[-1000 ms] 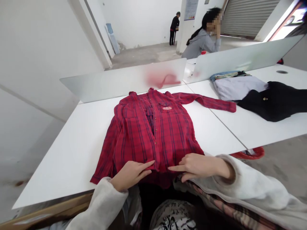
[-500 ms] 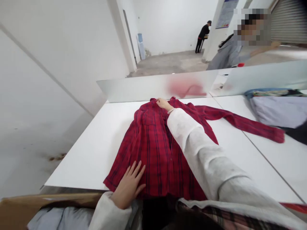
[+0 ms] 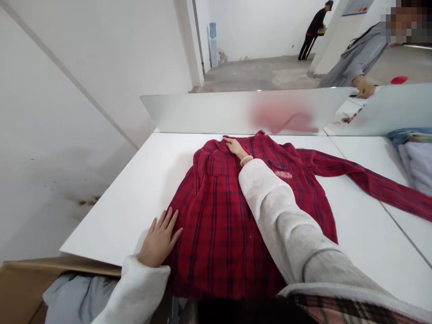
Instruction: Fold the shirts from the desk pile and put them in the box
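A red plaid shirt [image 3: 219, 216] with dark stripes lies spread on the white table [image 3: 135, 193], its collar toward the glass divider and one sleeve stretched out to the right. A pale round emblem marks its chest on the right. My left hand [image 3: 158, 238] rests flat on the shirt's left side edge, fingers spread. Up at the collar lies my right hand [image 3: 235, 147], fingers stretched out on the fabric, a beaded bracelet at its wrist. My right forearm in its white sleeve hides part of the shirt's front.
A frosted glass divider [image 3: 209, 112] runs along the table's far edge. Folded clothes [image 3: 418, 162] are stacked at the right. At lower left stands a cardboard box [image 3: 23, 283] with grey cloth in it. Beyond the divider a person in grey [image 3: 357, 58] reaches down; another stands farther back.
My left hand has moved left and up, from the shirt's lower front to its side. The right hand's fingers have straightened at the collar. The shirt's hem has come nearer to me.
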Demonstrator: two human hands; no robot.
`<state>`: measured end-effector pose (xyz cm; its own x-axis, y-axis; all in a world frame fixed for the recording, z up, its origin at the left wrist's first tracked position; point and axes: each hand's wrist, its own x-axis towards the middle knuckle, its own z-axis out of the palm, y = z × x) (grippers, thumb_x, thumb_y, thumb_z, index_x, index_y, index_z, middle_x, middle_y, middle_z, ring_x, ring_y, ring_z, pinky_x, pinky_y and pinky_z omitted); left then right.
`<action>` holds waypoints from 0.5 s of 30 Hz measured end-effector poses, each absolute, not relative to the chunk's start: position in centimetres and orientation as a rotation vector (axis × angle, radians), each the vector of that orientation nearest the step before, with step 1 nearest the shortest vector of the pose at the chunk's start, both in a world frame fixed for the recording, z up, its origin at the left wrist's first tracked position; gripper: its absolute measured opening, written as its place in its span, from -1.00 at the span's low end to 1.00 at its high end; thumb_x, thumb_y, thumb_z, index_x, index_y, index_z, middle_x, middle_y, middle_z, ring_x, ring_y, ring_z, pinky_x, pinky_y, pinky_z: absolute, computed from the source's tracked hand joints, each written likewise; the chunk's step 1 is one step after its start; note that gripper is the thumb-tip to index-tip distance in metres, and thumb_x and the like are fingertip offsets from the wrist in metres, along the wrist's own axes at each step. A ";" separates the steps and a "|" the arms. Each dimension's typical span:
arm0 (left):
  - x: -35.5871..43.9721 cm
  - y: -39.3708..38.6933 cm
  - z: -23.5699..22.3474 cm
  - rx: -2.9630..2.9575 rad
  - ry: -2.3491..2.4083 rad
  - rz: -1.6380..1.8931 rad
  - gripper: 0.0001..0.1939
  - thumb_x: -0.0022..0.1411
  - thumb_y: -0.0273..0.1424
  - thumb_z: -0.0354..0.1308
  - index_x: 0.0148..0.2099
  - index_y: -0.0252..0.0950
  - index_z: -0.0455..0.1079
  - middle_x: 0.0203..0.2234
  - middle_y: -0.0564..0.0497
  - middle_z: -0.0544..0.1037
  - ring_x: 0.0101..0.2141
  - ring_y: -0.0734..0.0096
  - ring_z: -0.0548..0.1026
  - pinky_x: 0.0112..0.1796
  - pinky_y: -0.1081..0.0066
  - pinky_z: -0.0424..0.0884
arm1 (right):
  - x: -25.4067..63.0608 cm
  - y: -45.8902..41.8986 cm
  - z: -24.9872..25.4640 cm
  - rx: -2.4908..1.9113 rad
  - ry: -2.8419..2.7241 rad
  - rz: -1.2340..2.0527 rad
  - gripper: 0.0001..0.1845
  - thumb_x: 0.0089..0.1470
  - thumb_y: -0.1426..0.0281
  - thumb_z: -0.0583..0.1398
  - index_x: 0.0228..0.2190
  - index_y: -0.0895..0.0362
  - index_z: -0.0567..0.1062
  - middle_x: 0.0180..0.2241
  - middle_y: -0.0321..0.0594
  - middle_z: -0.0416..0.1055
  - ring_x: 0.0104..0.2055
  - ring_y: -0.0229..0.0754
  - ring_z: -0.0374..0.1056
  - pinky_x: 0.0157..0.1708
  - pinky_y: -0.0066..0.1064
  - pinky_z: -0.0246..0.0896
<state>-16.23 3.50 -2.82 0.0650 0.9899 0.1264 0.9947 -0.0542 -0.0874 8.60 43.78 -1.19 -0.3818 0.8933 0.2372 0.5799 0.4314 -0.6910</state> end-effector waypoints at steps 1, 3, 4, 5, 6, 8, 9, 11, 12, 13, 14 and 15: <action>-16.9 3.2 -3.2 -2.152 -2.058 0.008 -0.41 0.31 -0.11 -0.12 0.28 -0.28 0.15 0.24 -0.20 0.19 0.23 -0.05 0.12 0.12 -0.04 0.17 | 8.8 43.9 -1.2 -1.262 -2.054 0.665 -0.42 0.14 0.58 -0.13 0.19 0.35 0.20 0.13 -0.02 0.28 0.15 -0.22 0.22 0.16 -0.34 0.05; -18.5 2.8 -3.2 -2.106 -2.110 0.128 -0.40 0.30 -0.12 -0.12 0.30 -0.26 0.12 0.25 -0.17 0.16 0.25 -0.07 0.08 0.14 -0.05 0.12 | 9.3 43.9 -1.3 -1.322 -1.942 0.576 -0.39 0.14 0.60 -0.17 0.23 0.32 0.13 0.16 -0.05 0.25 0.16 -0.22 0.21 0.16 -0.36 0.04; -19.4 2.8 -3.0 -2.099 -2.149 0.186 -0.40 0.31 -0.13 -0.13 0.31 -0.26 0.11 0.26 -0.16 0.14 0.25 -0.06 0.08 0.13 -0.04 0.13 | 9.6 43.8 -1.3 -1.336 -1.901 0.511 -0.38 0.13 0.62 -0.17 0.22 0.32 0.15 0.17 -0.06 0.22 0.17 -0.22 0.20 0.17 -0.37 0.04; -20.3 3.0 -2.6 -2.106 -2.186 0.239 -0.41 0.31 -0.15 -0.14 0.32 -0.25 0.08 0.27 -0.15 0.12 0.25 -0.05 0.07 0.13 -0.04 0.13 | 9.9 43.6 -1.4 -1.333 -1.886 0.441 -0.38 0.11 0.63 -0.17 0.20 0.31 0.19 0.20 -0.08 0.19 0.17 -0.20 0.19 0.17 -0.37 0.03; -21.2 3.3 -2.3 -2.129 -2.213 0.288 -0.41 0.31 -0.17 -0.14 0.32 -0.24 0.06 0.27 -0.14 0.11 0.25 -0.03 0.07 0.13 -0.03 0.13 | 10.1 43.4 -1.5 -1.316 -1.905 0.371 -0.38 0.09 0.64 -0.15 0.18 0.29 0.25 0.22 -0.12 0.15 0.17 -0.19 0.18 0.18 -0.36 0.03; -23.2 4.3 -1.5 -2.192 -2.244 0.371 -0.41 0.30 -0.19 -0.16 0.33 -0.22 0.04 0.28 -0.11 0.09 0.27 -0.02 0.02 0.13 -0.07 0.09 | 10.4 42.7 -1.9 -1.265 -2.030 0.261 -0.38 0.06 0.65 -0.13 0.13 0.24 0.33 0.26 -0.21 0.08 0.16 -0.14 0.18 0.18 -0.30 0.05; -24.2 4.9 -1.1 -2.221 -2.251 0.408 -0.41 0.29 -0.20 -0.16 0.33 -0.22 0.05 0.28 -0.10 0.09 0.27 -0.03 -0.01 0.14 -0.10 0.06 | 10.5 42.4 -2.0 -1.248 -2.104 0.220 -0.38 0.06 0.65 -0.12 0.12 0.22 0.35 0.26 -0.24 0.06 0.14 -0.11 0.18 0.16 -0.26 0.07; -26.4 6.0 0.0 -2.217 -2.293 0.449 -0.41 0.27 -0.21 -0.15 0.31 -0.25 0.10 0.26 -0.13 0.14 0.27 -0.07 -0.01 0.14 -0.14 0.02 | 10.6 41.7 -2.2 -1.250 -2.235 0.150 -0.41 0.07 0.63 -0.10 0.10 0.20 0.36 0.27 -0.25 0.04 0.13 -0.05 0.17 0.12 -0.18 0.11; -27.4 6.5 0.6 -2.174 -2.331 0.435 -0.42 0.27 -0.23 -0.16 0.29 -0.27 0.15 0.24 -0.17 0.19 0.26 -0.09 0.04 0.13 -0.15 0.03 | 10.5 41.4 -2.2 -1.262 -2.290 0.120 -0.43 0.08 0.61 -0.09 0.09 0.19 0.37 0.27 -0.24 0.04 0.13 -0.01 0.15 0.09 -0.14 0.13; -28.3 6.9 1.2 -2.116 -2.364 0.389 -0.45 0.27 -0.24 -0.18 0.25 -0.30 0.20 0.20 -0.20 0.26 0.23 -0.09 0.11 0.11 -0.16 0.06 | 10.5 41.2 -2.2 -1.272 -2.339 0.098 -0.45 0.10 0.59 -0.09 0.08 0.18 0.37 0.26 -0.21 0.05 0.14 0.02 0.14 0.06 -0.11 0.13; -28.9 7.1 1.9 -2.063 -2.384 0.319 -0.47 0.28 -0.25 -0.20 0.21 -0.32 0.25 0.15 -0.22 0.34 0.19 -0.07 0.19 0.10 -0.14 0.09 | 10.4 41.1 -2.2 -1.279 -2.379 0.083 -0.47 0.13 0.57 -0.09 0.08 0.17 0.37 0.25 -0.18 0.09 0.13 0.04 0.14 0.04 -0.08 0.14; -29.3 7.1 2.4 -2.037 -2.393 0.240 -0.49 0.29 -0.23 -0.21 0.16 -0.33 0.28 0.08 -0.21 0.41 0.14 -0.03 0.27 0.09 -0.09 0.13 | 10.4 41.0 -2.2 -1.282 -2.409 0.077 -0.49 0.15 0.55 -0.09 0.09 0.15 0.36 0.23 -0.15 0.14 0.12 0.05 0.16 0.01 -0.07 0.14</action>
